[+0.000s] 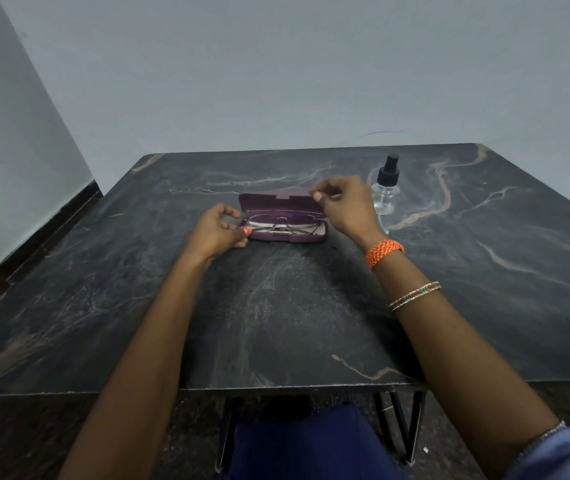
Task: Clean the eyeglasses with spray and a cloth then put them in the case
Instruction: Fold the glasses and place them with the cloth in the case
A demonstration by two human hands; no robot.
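Left hand (219,232): fingers curled at the left end of the open case (285,218), fingertips touching the left end of the eyeglasses (281,225); whether they actually pinch the frame or only rest against it cannot be told. Right hand (342,206): raised over the right end of the case, thumb and forefinger pinched at the upper right edge of the case lid (276,201); the contact is small and partly blurred, so the grasp on the lid is likely but not certain. An orange woven band (384,251) circles the right wrist, with thin beaded bangles (415,295) farther up the forearm.

The eyeglasses lie folded inside the lower tray of the purple case, on a pale cloth (320,230) lining its floor. Their long axis runs left to right, parallel to the near table edge and to the case itself. The lid stands open, hinged along the far side and leaning away from the person.

A clear spray bottle (385,192) with a black nozzle stands upright just beyond and to the right of the right hand, apart from the case. All rest on a dark marbled table (294,306) against a pale wall (276,81). Nothing lies between the hands and the case.
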